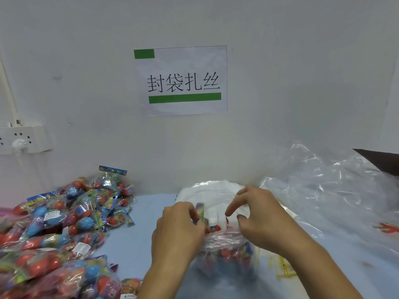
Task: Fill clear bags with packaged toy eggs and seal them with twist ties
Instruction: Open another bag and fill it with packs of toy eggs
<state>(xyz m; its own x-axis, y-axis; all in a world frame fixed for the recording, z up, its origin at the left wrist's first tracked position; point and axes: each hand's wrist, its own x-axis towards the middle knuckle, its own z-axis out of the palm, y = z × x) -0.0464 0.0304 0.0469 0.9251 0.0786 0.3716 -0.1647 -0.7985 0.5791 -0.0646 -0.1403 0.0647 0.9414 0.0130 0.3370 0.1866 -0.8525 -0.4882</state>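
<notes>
- A pale wall rises straight behind a light blue table; taped to it is a paper sign with green bars and four printed characters.
- One clear bag stands at the table's middle, just in front of the person, already loaded with egg packs; its mouth is open and gaping toward the wall.
- Left hand curls around a packaged toy egg at the bag's mouth, seemingly pushing it in.
- Right hand pinches the film of the bag's rim, index finger partly extended, holding the mouth open.
- Judged handling: the bag film is thin, limp and slippery, so it wants gathering at the neck above the contents, not a grip on the bulging body; the load looks light, plastic eggs in crinkly wrap.
- The packs should take a firm hold by their printed card headers or round the eggs themselves.
- A heap of egg packs lies at the left, too many and too overlapped to count.
- Yellow twist ties lie right of the bag; number unclear.
- A loose pile of spare clear bags spreads right.
- One wall socket strip, a plug in it.
</notes>
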